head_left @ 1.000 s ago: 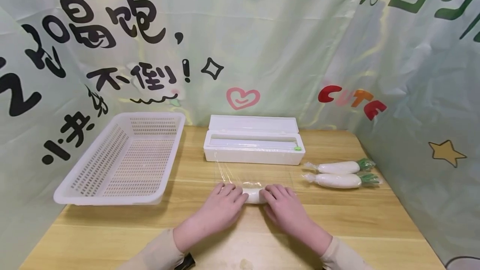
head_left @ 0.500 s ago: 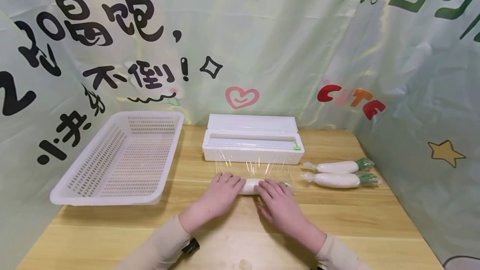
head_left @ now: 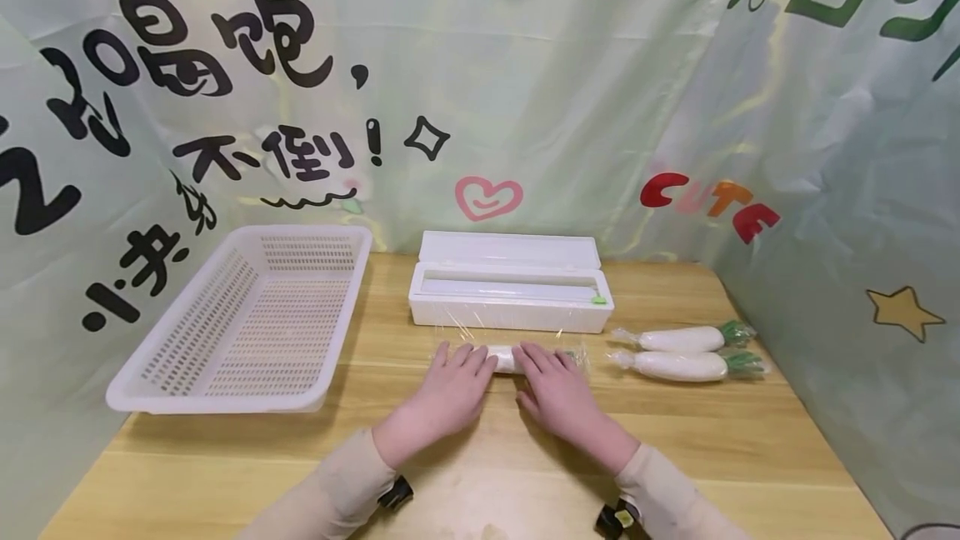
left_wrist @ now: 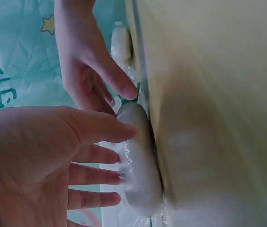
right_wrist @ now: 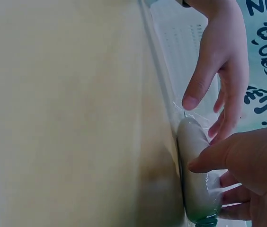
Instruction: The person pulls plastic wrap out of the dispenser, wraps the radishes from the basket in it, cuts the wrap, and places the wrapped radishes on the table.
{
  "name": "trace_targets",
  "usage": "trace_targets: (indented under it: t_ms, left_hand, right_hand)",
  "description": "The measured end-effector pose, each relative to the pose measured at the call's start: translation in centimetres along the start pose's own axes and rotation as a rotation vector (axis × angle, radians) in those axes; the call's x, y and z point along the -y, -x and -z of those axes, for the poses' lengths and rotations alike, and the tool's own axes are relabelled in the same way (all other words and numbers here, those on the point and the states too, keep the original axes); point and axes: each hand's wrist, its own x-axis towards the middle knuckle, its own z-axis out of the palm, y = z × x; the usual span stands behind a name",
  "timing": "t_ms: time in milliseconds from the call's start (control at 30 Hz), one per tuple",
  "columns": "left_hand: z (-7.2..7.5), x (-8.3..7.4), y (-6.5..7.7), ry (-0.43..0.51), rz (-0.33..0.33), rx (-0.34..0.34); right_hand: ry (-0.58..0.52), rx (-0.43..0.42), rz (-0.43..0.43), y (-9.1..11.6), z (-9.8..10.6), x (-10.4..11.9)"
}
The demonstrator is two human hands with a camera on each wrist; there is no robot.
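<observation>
A white radish (head_left: 506, 359) with a green top lies crosswise on the table, plastic film (head_left: 468, 335) around it and spread toward the box behind. My left hand (head_left: 452, 388) rests over its left part, fingers extended forward. Over the right part lies my right hand (head_left: 562, 394), its fingers also reaching across. In the left wrist view, the thumb touches the radish (left_wrist: 142, 165) and the fingers are straight. The right wrist view has the right thumb on the radish (right_wrist: 191, 144) and the fingers at its far side. Both hands cover much of it in the head view.
Behind the hands stands a white cling film box (head_left: 512, 315) with its lid up and a green slider (head_left: 598, 300). Two film-wrapped radishes (head_left: 681, 366) lie to the right. A white perforated basket (head_left: 318, 401) stands at the left. A printed cloth (head_left: 570, 107) hangs behind the table.
Both hands and the radish have moved forward, toward the film box. The stretch of film between radish and box has become shorter.
</observation>
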Motion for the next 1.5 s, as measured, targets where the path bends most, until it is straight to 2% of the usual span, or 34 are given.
trace_targets:
  t_ms: [167,433,533,733,867,933,1100,1233,1367,1500]
  left_hand:
    - [0.1,0.2,-1.5,-0.023,0.035,0.016]
    - [0.0,1.1,-3.6,-0.086,0.111,-0.05]
    - [-0.2,1.2,-4.0,-0.088,0.133,-0.054]
    - [-0.4,1.5,-4.5,-0.102,0.179,-0.005]
    - [-0.6,1.7,-4.5,-0.07,0.186,-0.001]
    - [-0.7,1.7,-4.5,-0.049,0.181,-0.009]
    - [-0.7,1.9,-4.4,-0.007,0.165,-0.024]
    - [-0.6,2.0,-4.3,0.026,0.156,-0.035]
    - [-0.3,2.1,-4.2,0.051,0.154,-0.064]
    - [0.2,2.3,-4.1,0.076,0.135,-0.124]
  right_hand:
    - [-0.022,0.04,-0.037,-1.0,0.5,-0.4]
    - [-0.02,-0.01,-0.05,-1.2,0.5,-0.9]
    - [-0.01,-0.009,-0.052,-1.3,0.2,-0.9]
    - [-0.007,-0.022,-0.073,-2.0,-0.1,-0.9]
    - [-0.061,-0.026,-0.092,-2.5,0.4,-1.1]
    - [-0.097,-0.079,-0.084,-2.8,0.8,-1.5]
    - [-0.17,-0.256,-0.091,-3.8,2.7,-3.4]
    - [-0.214,-0.321,-0.155,-4.5,4.5,-5.6]
    - [-0.26,-0.333,-0.224,-5.2,5.3,-8.1]
    - [-0.297,-0.288,-0.294,-5.2,4.8,-10.4]
